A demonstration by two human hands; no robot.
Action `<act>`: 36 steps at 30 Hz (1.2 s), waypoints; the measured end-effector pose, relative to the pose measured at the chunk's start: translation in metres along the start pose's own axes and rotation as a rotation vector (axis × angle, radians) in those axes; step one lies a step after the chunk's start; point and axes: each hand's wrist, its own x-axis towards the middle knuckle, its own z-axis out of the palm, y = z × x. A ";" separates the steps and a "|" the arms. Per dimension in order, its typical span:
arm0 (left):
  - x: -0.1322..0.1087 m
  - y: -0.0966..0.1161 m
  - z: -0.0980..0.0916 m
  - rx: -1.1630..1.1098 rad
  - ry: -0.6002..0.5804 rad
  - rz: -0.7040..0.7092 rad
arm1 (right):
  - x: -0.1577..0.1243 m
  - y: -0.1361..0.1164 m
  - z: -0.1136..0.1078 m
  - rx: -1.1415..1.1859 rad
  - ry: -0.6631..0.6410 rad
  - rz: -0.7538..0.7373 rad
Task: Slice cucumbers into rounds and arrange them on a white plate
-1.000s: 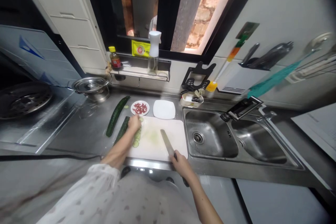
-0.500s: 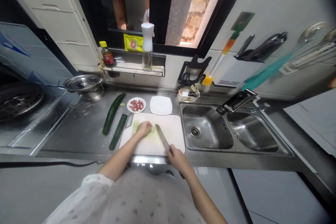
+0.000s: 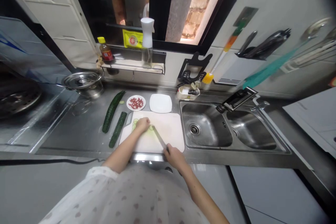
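My right hand (image 3: 174, 155) grips the handle of a kitchen knife (image 3: 159, 138), its blade slanting up and left over the white cutting board (image 3: 170, 126). At the blade's tip lies a thin cucumber slice (image 3: 151, 128). Just left of that slice is my left hand (image 3: 143, 124), fingers curled together; whatever they may hold is hidden. More cucumber slices (image 3: 134, 124) lie overlapping on the board's left side, partly behind my left hand. Beside the board rest a cut cucumber (image 3: 118, 129) and a longer cucumber (image 3: 113, 112).
Behind the board stand a plate of chopped red pieces (image 3: 136, 108) and a white square plate (image 3: 160, 103). The double sink (image 3: 207, 126) is at right, with a black faucet (image 3: 236, 100). A lidded steel pot (image 3: 85, 84) sits back left.
The knife and my right hand have moved slightly left, bringing the blade's tip to the cucumber slice. My left hand has drawn slightly away from that slice.
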 end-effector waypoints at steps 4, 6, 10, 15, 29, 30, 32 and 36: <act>0.002 0.000 -0.001 0.009 -0.006 -0.012 | 0.002 0.000 0.001 -0.010 0.002 -0.009; 0.003 0.001 -0.001 0.013 -0.009 -0.016 | 0.002 -0.001 0.001 -0.023 -0.006 -0.006; 0.004 0.001 -0.002 0.017 -0.019 -0.019 | 0.002 -0.003 -0.003 -0.045 -0.037 -0.003; 0.003 0.002 -0.004 0.023 -0.028 -0.025 | 0.006 0.000 -0.003 -0.073 -0.062 -0.023; 0.004 0.001 -0.003 0.034 -0.046 -0.031 | 0.021 0.001 -0.004 -0.076 -0.067 -0.051; 0.005 0.001 -0.003 0.034 -0.046 -0.029 | 0.021 0.001 -0.004 -0.074 -0.066 -0.048; 0.006 -0.001 -0.002 0.034 -0.048 -0.021 | 0.020 0.000 -0.004 -0.066 -0.065 -0.042; 0.008 -0.003 0.000 0.037 -0.042 -0.008 | 0.018 0.001 -0.001 -0.049 -0.052 -0.037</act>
